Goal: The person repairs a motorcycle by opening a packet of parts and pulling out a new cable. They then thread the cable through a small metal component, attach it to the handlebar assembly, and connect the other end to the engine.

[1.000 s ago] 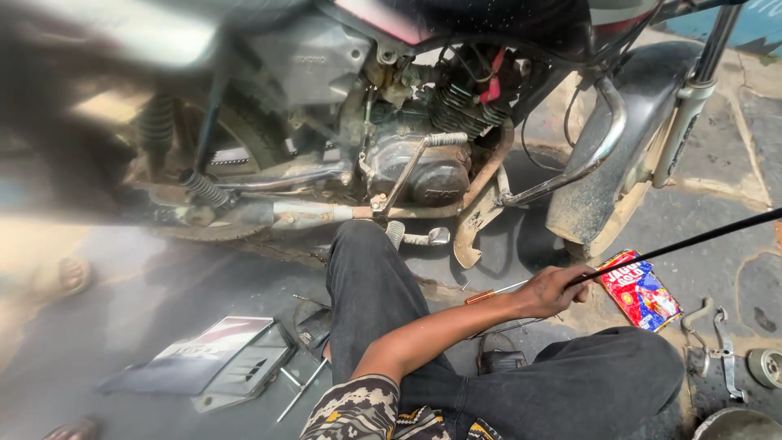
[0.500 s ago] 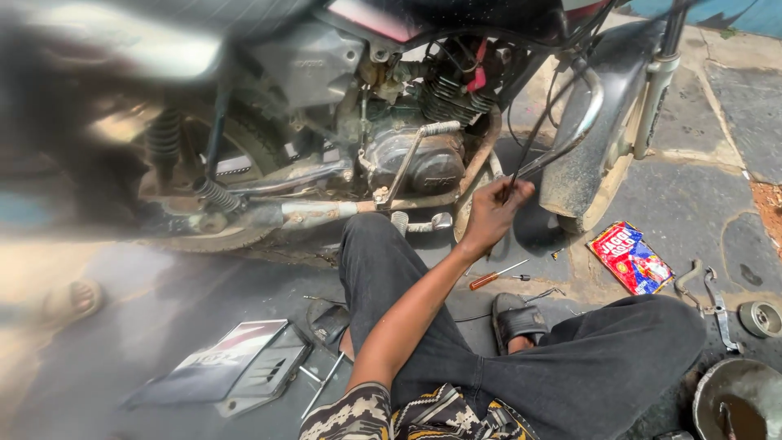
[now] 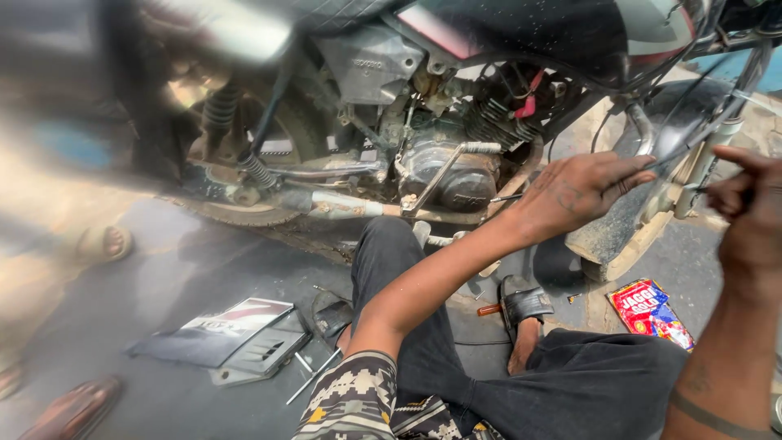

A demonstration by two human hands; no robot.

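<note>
My left hand (image 3: pixel 582 191) is spread, fingers on a thin cable (image 3: pixel 692 138) by the engine (image 3: pixel 456 175); my right hand (image 3: pixel 749 200) pinches its far end, beside the front wheel (image 3: pixel 627 220). I'd keep it taut, clear of the exhaust pipe. A side panel (image 3: pixel 220 334) and red packet (image 3: pixel 652 314) lie below my hands.

The far left of the scene is smeared to blur. My right hand (image 3: pixel 753 195) is cut by the right edge, so I cannot tell its grip on the thin cable (image 3: pixel 692 143). The top edge crops the motorcycle (image 3: pixel 456 155).
</note>
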